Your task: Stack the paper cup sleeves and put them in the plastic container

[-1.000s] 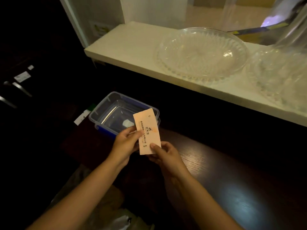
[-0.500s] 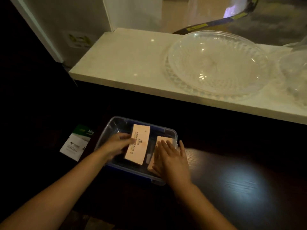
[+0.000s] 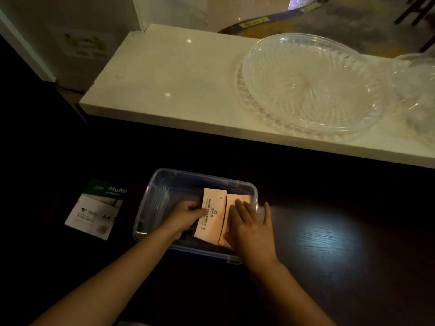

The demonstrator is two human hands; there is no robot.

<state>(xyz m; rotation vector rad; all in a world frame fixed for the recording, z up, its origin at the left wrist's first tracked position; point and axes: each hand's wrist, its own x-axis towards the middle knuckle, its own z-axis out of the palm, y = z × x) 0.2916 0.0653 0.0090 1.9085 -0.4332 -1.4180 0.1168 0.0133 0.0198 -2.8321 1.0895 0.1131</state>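
A clear plastic container [image 3: 157, 196] with a blue rim sits on the dark table. Inside its right half lie two pale orange stacks of paper cup sleeves side by side. My left hand [image 3: 183, 216] grips the left edge of the left stack [image 3: 213, 216], which bears dark print. My right hand [image 3: 251, 229] lies flat, fingers spread, on the right stack [image 3: 235, 200] and covers most of it. The container's left half shows only its bare bottom.
A pack of A4 paper [image 3: 95, 209] lies left of the container. Behind, a raised white ledge [image 3: 164, 76] carries a large clear glass dish [image 3: 310, 85] and another glass piece [image 3: 416, 90] at the right edge. Dark wooden table [image 3: 329, 243] stretches to the right.
A second ago both hands held one stack of sleeves above the table. The hands moved down into the container, and the sleeves now lie flat there as two stacks.
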